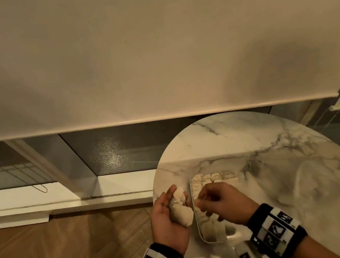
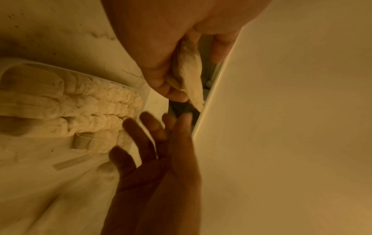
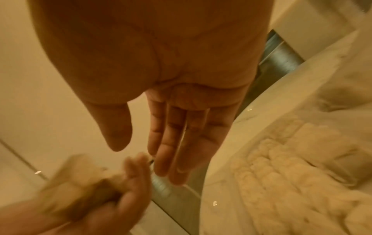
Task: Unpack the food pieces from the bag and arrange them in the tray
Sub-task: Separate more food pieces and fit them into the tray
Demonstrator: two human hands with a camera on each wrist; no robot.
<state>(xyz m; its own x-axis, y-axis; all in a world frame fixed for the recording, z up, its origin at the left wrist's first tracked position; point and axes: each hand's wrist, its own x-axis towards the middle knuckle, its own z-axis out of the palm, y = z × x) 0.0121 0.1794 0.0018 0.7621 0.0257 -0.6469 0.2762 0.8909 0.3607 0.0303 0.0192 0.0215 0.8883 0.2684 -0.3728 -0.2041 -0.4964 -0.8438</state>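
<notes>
Already, a small cluster of pale food pieces (image 1: 179, 209) was gripped in the curled left hand (image 1: 168, 217), held beside the tray (image 1: 198, 226) on the marble table (image 1: 282, 154). The tray was seen largely filled with rows. The right hand (image 3: 181, 143) was spread open, empty, above it. The bag could not be clearly made out

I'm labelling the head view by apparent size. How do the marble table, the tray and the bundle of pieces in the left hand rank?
1. Marble table, by far the largest.
2. Tray, partly hidden by the right hand.
3. Bundle of pieces in the left hand, smallest.
</notes>
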